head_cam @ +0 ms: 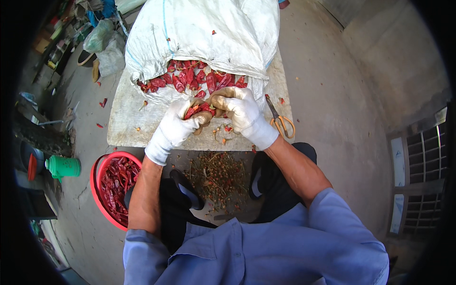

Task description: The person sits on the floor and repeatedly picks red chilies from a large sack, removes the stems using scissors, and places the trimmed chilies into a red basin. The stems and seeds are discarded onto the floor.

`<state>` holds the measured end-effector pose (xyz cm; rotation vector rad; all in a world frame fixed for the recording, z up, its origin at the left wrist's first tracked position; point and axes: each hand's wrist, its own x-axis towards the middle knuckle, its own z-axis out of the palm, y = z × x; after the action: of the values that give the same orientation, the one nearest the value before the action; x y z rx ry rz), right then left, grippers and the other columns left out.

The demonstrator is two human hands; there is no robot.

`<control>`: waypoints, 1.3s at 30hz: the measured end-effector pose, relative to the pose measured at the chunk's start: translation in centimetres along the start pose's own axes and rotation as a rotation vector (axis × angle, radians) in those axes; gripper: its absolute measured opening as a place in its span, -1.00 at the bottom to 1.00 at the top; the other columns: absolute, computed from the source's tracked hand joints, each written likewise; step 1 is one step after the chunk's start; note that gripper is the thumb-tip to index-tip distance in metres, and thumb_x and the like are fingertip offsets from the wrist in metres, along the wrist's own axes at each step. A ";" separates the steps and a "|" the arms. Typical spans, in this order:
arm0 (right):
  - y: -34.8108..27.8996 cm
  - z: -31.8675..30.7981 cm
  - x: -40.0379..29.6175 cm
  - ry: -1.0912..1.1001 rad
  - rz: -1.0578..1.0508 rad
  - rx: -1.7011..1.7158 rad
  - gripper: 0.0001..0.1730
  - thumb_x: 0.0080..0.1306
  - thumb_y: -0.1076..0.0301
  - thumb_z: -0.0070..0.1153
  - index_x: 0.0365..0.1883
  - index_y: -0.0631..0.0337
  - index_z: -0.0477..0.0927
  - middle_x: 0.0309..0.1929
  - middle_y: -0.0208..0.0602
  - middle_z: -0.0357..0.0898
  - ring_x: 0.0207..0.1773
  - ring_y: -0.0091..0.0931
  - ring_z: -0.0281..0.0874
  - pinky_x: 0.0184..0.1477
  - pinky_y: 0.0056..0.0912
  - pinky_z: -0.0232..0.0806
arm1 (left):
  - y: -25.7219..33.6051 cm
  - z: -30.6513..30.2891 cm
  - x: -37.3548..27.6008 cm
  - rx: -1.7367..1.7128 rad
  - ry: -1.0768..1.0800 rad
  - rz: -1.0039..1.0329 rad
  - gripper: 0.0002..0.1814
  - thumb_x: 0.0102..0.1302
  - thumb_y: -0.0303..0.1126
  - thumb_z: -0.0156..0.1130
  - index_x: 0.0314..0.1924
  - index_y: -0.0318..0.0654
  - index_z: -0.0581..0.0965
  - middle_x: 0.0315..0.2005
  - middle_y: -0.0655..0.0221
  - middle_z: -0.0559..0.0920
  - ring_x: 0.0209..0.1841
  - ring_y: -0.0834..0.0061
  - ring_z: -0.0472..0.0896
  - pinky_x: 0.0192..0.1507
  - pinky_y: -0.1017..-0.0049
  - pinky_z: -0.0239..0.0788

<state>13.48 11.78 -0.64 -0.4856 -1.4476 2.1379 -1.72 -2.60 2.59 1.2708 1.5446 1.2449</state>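
Observation:
My left hand [181, 119], in a white glove with a brown-stained palm, holds dried red chili peppers [199, 109]. My right hand [237, 107], gloved alike, has its thumb and fingertips pinched together at the stem end of those peppers; whether it grips a stem cannot be told. Both hands are over a worn pale board [124, 117]. Just beyond them, more dried red peppers [187, 76] lie in the mouth of a white woven sack [203, 32]. Scissors with orange handles [281, 121] rest on the board, right of my right hand. Loose stem bits are scattered on the board.
A red plastic basin [94, 181] of dried peppers stands on the floor by my left knee. Between my feet lies a heap of stems [219, 178]. A green jug [66, 166] stands farther left. Plastic bags [110, 53] are at the upper left; a barred window [424, 160] is at right.

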 end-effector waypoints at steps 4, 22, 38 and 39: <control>0.7 -0.3 0.2 -0.012 0.065 0.035 -0.80 0.45 0.49 0.19 -0.06 0.48 0.66 -0.22 -0.17 0.73 -0.40 -0.49 0.61 -0.31 -0.48 0.47 | -1.1 -0.3 -0.1 0.195 0.021 0.026 -0.64 0.43 -0.16 0.41 -0.02 -0.34 0.65 -0.45 0.46 0.64 -0.47 0.67 0.55 -0.40 0.59 0.41; -2.7 -2.0 -0.4 -0.165 -0.022 0.157 -0.81 0.48 0.45 0.12 -0.16 0.42 0.69 -0.24 -0.14 0.76 -0.37 -0.51 0.69 -0.30 -0.42 0.60 | -0.4 -0.6 -1.9 0.099 -0.110 -0.036 -0.49 0.24 -0.21 0.49 0.12 -0.33 0.66 -0.18 0.37 0.73 -0.16 0.55 0.64 -0.03 0.46 0.51; -3.2 -12.1 -3.0 0.196 0.353 -1.652 -0.66 0.30 0.07 0.18 -0.13 0.08 0.78 -0.10 -0.04 0.77 0.03 -0.11 0.74 0.10 -0.06 0.54 | -0.4 -1.7 -0.3 0.181 0.131 0.152 -0.29 0.25 -0.02 0.50 0.16 -0.51 0.56 -0.26 0.21 0.71 -0.22 0.48 0.69 -0.05 0.41 0.53; -3.0 -12.7 -3.4 0.215 0.410 -1.705 -0.64 0.28 0.06 0.21 -0.12 0.07 0.79 -0.09 -0.05 0.78 0.03 -0.11 0.74 0.10 -0.07 0.55 | -0.4 -1.5 -0.2 0.196 0.137 0.159 -0.28 0.24 -0.02 0.50 0.16 -0.51 0.57 -0.25 0.21 0.71 -0.20 0.46 0.69 -0.02 0.40 0.53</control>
<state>23.90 20.18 -2.48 -1.5479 -2.8460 0.4282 -3.20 -3.07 2.57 1.4845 1.7259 1.3295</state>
